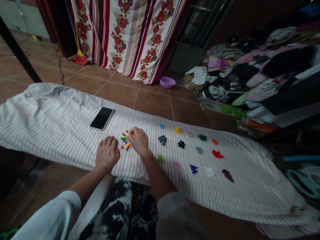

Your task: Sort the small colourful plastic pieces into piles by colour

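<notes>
My right hand [139, 140] is over the edge of a cluster of tiny mixed-colour pieces [124, 145], its fingertips pinched together. Whatever lies between them is too small to make out. To the left of the cluster, my left hand [108, 152] rests flat on the striped cloth [71, 126], holding nothing. Small heaps sorted by colour spread to the right, among them yellow pieces [177, 130], black pieces [181, 144], red pieces [218, 154], dark blue pieces [193, 169] and brown pieces [228, 175]. Light green pieces [160, 158] lie beside my right forearm.
A phone [102, 118] with a dark screen lies on the cloth beyond my left hand. Past the far edge, a purple basin [167, 82] stands on the tiled floor by a floral curtain [138, 23]. Clothes [255, 69] are heaped at the right.
</notes>
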Demonstrator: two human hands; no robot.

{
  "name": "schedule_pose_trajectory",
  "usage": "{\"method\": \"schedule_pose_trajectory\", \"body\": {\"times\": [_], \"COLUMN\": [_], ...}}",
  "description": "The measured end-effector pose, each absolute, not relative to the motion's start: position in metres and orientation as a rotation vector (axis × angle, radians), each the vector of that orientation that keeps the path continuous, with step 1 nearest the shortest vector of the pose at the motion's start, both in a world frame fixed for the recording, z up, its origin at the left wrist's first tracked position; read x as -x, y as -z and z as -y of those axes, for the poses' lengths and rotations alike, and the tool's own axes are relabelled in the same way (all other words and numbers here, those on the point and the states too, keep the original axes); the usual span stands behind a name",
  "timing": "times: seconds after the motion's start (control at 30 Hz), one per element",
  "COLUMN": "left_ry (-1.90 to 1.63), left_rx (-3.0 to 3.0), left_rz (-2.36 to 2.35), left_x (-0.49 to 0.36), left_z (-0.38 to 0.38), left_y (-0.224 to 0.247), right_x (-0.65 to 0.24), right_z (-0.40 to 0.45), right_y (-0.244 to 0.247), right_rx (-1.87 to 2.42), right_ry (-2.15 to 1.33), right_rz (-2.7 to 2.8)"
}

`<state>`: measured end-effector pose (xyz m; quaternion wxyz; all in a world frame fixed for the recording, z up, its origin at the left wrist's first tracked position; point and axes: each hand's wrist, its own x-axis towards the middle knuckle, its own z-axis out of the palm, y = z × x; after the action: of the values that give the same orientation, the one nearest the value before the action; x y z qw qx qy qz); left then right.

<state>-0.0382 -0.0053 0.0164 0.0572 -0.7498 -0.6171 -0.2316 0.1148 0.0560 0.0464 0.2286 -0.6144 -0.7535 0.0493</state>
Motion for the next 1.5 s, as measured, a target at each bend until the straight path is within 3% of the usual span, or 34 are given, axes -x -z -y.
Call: {"method": "schedule_pose_trajectory", "body": {"times": [0.67,1.17,1.5], "left_ry": [0.664,0.691,0.675], "left_rx": [2.266,2.281,2.274], "left_rz": [1.899,1.884,1.883], "left_x": [0.039,0.040,0.040], "left_z": [0.008,0.010,0.010], "left_y": [-0.018,-0.019,-0.020], "right_x": [-0.241,-0.233,-0.228], "right_z": [0.013,0.042,0.052], "right_y": [-0.031,0.013,0.013], "right_rx": [1.722,1.604,1.606], "right_ry": [-0.287,-0.198,-0.139], "right_rz": [1.612,1.520,1.505]}}
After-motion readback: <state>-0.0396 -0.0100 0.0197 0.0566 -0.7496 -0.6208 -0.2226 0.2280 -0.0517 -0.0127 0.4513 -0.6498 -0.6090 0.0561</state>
